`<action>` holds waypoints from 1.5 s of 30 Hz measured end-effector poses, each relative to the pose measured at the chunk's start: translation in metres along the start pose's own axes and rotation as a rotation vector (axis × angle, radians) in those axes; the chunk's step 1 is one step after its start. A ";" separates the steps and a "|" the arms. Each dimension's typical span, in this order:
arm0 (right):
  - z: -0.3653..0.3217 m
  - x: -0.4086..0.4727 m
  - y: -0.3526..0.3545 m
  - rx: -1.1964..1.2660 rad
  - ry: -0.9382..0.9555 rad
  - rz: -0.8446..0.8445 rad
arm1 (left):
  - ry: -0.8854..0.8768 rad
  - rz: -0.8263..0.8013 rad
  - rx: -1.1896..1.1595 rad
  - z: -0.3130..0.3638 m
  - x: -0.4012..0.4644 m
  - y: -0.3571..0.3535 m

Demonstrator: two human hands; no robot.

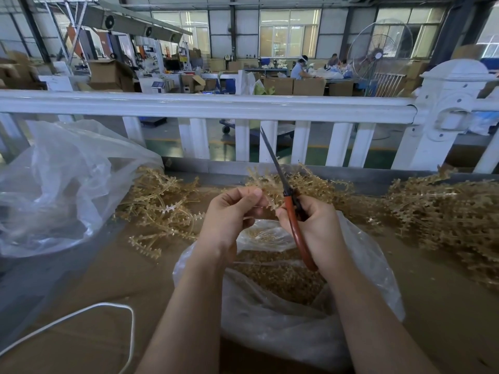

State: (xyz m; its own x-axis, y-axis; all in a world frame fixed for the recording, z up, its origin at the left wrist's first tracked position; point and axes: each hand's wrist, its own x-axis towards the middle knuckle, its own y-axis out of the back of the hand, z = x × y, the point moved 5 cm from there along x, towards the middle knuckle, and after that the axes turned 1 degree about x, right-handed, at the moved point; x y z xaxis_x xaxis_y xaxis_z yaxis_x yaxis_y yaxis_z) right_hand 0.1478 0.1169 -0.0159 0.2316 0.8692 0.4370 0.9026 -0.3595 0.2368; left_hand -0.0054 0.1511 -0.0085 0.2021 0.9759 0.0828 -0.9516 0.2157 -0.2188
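My right hand grips red-handled scissors, whose dark blades point up and away toward the fence. My left hand pinches a tan plastic sprig with small studs, held right beside the scissors' pivot. Both hands hover over an open clear plastic bag that holds many small tan cut pieces.
Tan studded sprigs lie in a spread at left and a big heap at right on the brown cardboard-covered table. A large crumpled clear bag sits far left. A white cord loops near the front. A white fence borders the table's far edge.
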 end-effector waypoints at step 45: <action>0.002 -0.004 0.002 -0.572 0.096 -0.038 | -0.224 -0.046 -0.009 0.006 0.004 0.004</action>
State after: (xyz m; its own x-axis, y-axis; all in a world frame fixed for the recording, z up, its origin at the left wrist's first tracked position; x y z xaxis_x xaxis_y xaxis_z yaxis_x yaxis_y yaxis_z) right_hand 0.1496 0.1131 -0.0188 0.1450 0.8597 0.4897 0.5636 -0.4786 0.6733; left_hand -0.0100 0.1553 -0.0030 0.1881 0.9330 0.3067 -0.9403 0.2612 -0.2180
